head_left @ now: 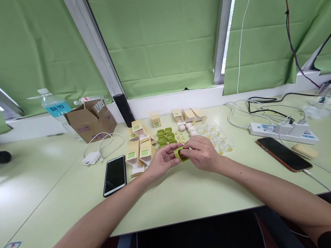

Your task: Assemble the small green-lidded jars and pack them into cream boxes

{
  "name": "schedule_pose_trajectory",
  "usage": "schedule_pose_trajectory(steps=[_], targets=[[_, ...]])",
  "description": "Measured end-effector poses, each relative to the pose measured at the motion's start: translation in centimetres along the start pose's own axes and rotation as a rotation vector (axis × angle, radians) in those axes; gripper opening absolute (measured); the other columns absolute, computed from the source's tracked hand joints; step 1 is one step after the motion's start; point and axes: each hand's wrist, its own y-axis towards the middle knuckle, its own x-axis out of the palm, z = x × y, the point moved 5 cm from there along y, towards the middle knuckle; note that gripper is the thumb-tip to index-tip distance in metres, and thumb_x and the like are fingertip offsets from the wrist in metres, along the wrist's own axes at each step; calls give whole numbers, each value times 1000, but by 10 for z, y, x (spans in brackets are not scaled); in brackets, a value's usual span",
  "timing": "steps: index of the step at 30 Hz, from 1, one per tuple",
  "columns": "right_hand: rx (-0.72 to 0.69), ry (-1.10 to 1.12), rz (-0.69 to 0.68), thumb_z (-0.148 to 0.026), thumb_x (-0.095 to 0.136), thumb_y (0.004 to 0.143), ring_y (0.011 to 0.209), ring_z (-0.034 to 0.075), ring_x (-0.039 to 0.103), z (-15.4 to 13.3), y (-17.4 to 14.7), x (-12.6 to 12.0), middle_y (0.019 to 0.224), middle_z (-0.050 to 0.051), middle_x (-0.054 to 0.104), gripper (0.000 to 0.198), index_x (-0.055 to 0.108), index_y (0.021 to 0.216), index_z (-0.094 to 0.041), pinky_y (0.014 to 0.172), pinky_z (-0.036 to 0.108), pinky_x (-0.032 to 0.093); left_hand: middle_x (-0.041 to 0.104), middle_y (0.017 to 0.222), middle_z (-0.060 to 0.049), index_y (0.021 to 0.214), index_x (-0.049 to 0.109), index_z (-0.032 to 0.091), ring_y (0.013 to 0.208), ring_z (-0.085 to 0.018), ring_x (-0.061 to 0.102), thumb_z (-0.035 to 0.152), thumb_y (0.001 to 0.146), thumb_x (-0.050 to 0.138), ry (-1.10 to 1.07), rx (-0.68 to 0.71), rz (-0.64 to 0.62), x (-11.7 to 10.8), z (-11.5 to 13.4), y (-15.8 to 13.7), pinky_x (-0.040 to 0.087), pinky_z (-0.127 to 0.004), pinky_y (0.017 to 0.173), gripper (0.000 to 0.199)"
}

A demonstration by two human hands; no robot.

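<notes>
My left hand (164,159) holds a small green square cup (181,154) by its left side, above the pale table. Fingers of my right hand (202,152) reach to the cup's right side and seem to dip into its opening; whether they pinch something there is hidden. Beyond my hands stand several similar green cups (162,139) in rows. Tiny yellow pieces (181,137) lie beside them, with small whitish round pieces (190,128) behind. Several clear plastic pieces (216,135) with yellow spots spread to the right. Cream cardboard boxes (146,151) with green windows stand to the left.
A phone (115,175) and a white charger (92,158) lie left. A brown carton (91,120), a water bottle (56,106) and a black cylinder (123,110) stand behind. On the right are a power strip (283,132), another phone (283,153) and loose cables.
</notes>
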Motion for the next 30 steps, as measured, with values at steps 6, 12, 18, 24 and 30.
schedule_pose_trajectory(steps=[6, 12, 18, 24, 30], targets=[[60, 130, 40, -16, 56, 99, 63, 11, 50, 6, -2, 3, 72, 0, 58, 25, 73, 82, -21, 58, 26, 37, 72, 128, -16, 128, 70, 18, 119, -29, 68, 39, 76, 90, 9, -14, 19, -1, -1, 1, 55, -38, 100, 60], [95, 299, 25, -18, 63, 97, 65, 11, 60, 10, 2, -2, 80, 2, 66, 12, 74, 93, -22, 58, 23, 47, 73, 125, -15, 126, 72, 18, 109, -26, 71, 38, 79, 88, -30, 12, 42, 2, 4, 0, 56, -36, 94, 53], [116, 371, 102, -17, 62, 96, 79, 17, 71, 12, 4, -14, 98, 8, 75, 17, 67, 112, -22, 59, 28, 56, 75, 119, -15, 128, 70, 17, 98, -23, 72, 39, 78, 88, -119, 59, 82, 1, 11, 3, 56, -36, 88, 57], [198, 316, 29, -35, 75, 91, 116, 29, 68, 10, -2, -3, 127, 14, 71, 52, 53, 137, -24, 72, 40, 64, 77, 112, -12, 116, 65, 17, 96, -21, 73, 35, 74, 93, -197, 56, 151, -7, 8, 5, 56, -33, 86, 53], [207, 318, 60, -21, 66, 95, 112, 27, 67, 8, -3, 1, 120, 12, 71, 43, 56, 136, -25, 72, 40, 66, 77, 96, -7, 104, 64, 17, 85, -17, 73, 34, 66, 97, -86, 25, 210, -6, 8, 4, 55, -29, 81, 53]])
